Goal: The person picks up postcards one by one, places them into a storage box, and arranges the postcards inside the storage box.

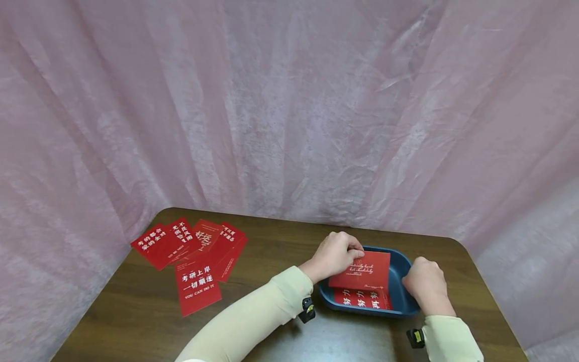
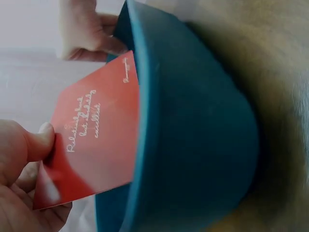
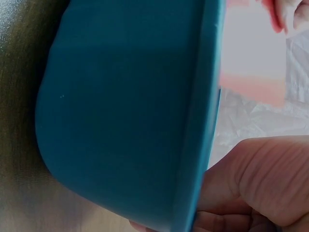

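Note:
My left hand [image 1: 333, 255] pinches a red card [image 1: 368, 274] with white cursive print, thumb on its printed face and fingers behind, as the left wrist view shows. The card tilts at the mouth of a blue plastic basin [image 2: 203, 106], its lower part hidden behind the near wall in that view. Another red card [image 1: 362, 298], with large white characters, lies inside the basin under the held one. At the basin's right end, my right hand [image 1: 427, 285] grips the rim [image 3: 193, 159], its thumb side over the edge and fingertips showing below on the outside.
Several red cards [image 1: 199, 288] with white lettering lie overlapping at the left of the brown wooden table [image 1: 271, 251]. A pink curtain [image 1: 289, 110] hangs behind the table and down its sides.

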`<state>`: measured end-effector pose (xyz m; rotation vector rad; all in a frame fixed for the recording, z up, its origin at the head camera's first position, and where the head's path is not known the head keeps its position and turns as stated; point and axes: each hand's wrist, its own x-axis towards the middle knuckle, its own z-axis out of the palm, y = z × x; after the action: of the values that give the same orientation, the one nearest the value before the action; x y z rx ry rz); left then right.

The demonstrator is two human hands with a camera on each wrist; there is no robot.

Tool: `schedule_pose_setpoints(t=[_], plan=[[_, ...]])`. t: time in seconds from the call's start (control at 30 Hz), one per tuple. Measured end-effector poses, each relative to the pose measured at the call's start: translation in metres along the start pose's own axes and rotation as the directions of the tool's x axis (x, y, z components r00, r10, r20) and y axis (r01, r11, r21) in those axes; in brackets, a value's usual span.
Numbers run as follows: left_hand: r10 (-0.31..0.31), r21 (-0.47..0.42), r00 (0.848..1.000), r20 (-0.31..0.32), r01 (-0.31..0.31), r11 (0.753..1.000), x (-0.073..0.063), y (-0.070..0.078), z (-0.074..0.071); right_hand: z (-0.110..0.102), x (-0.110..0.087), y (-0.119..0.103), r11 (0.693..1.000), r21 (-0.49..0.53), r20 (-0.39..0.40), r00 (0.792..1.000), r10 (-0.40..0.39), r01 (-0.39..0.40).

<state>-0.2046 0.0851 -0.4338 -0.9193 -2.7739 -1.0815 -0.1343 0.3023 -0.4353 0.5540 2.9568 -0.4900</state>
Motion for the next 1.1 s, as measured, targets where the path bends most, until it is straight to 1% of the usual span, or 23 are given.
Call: schedule_pose_setpoints(t=[0.1, 0.2, 0.37, 0.47, 0.53, 0.6, 0.77, 0.83, 0.9, 1.0, 1.03, 1.1], plan=[[-0.019, 0.013, 1.000, 0.017, 0.019, 1.000, 0.000, 0.004, 0.010, 0.000, 0.001, 0.000, 1.000, 0.000, 0.007, 1.000, 0.007, -0.007], [-0.040, 0.000, 0.998, 0.048, 0.040, 0.999, -0.002, 0.007, 0.018, 0.001, 0.001, -0.001, 1.000, 0.007, 0.010, 1.000, 0.013, -0.013], [-0.087, 0.007, 0.990, 0.108, 0.086, 0.996, -0.005, 0.005, 0.032, 0.002, 0.002, 0.001, 1.000, -0.001, -0.019, 1.000, -0.007, 0.007], [-0.103, 0.091, 0.982, 0.155, 0.090, 0.992, -0.007, 0.003, 0.038, 0.001, 0.001, 0.001, 1.000, -0.003, -0.022, 1.000, -0.015, 0.014], [-0.105, 0.158, 0.977, 0.183, 0.076, 0.985, -0.008, 0.002, 0.039, 0.001, 0.001, 0.002, 1.000, -0.003, -0.016, 1.000, -0.011, 0.011], [-0.096, 0.229, 0.974, 0.205, 0.047, 0.972, -0.009, 0.001, 0.041, 0.000, 0.001, 0.002, 1.000, -0.004, -0.011, 1.000, -0.008, 0.008], [-0.078, 0.331, 0.969, 0.233, -0.004, 0.944, -0.013, -0.001, 0.040, -0.001, 0.000, -0.001, 1.000, -0.011, -0.010, 1.000, -0.017, 0.017], [-0.058, 0.373, 0.970, 0.237, -0.036, 0.927, -0.014, -0.002, 0.040, -0.001, 0.000, -0.001, 1.000, -0.014, -0.010, 1.000, -0.023, 0.022], [-0.035, 0.394, 0.971, 0.237, -0.063, 0.917, -0.015, -0.002, 0.037, 0.000, -0.001, 0.000, 0.999, -0.017, -0.015, 0.999, -0.028, 0.028], [0.026, 0.396, 0.978, 0.208, -0.108, 0.912, -0.016, -0.004, 0.029, 0.001, -0.001, 0.002, 0.999, -0.021, -0.024, 0.999, -0.035, 0.034], [0.044, 0.387, 0.981, 0.187, -0.115, 0.915, -0.017, -0.005, 0.024, 0.001, -0.001, 0.002, 0.999, -0.020, -0.027, 0.999, -0.038, 0.038], [0.091, 0.371, 0.986, 0.140, -0.137, 0.918, -0.019, -0.009, 0.010, 0.001, -0.001, 0.003, 0.999, -0.017, -0.027, 0.999, -0.040, 0.039]])
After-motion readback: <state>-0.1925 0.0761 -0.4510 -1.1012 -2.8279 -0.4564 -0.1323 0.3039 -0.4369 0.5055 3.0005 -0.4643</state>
